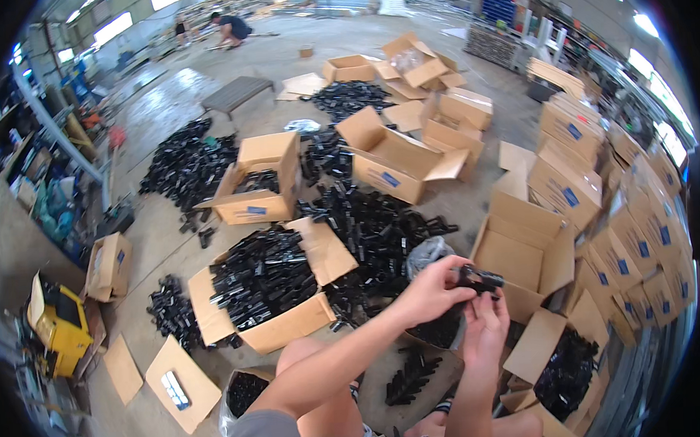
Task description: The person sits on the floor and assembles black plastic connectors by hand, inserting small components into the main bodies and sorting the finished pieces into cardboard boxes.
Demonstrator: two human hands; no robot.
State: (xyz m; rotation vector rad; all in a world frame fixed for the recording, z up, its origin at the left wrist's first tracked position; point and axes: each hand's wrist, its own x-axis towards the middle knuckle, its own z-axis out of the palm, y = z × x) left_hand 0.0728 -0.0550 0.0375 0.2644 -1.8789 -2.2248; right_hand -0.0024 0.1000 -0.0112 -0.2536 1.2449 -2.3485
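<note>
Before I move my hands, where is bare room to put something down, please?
Bare floor lies between the leftmost carton and the small black heap. The low grey table and the open carton beyond the right hand look bare. Crowded: the middle, with the filled carton and a large black heap.

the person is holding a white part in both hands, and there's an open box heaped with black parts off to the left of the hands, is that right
Not quite: the head view shows that the held part is black, not white. The left hand and right hand are both on it, and the open box heaped with black parts is to their left.
</note>
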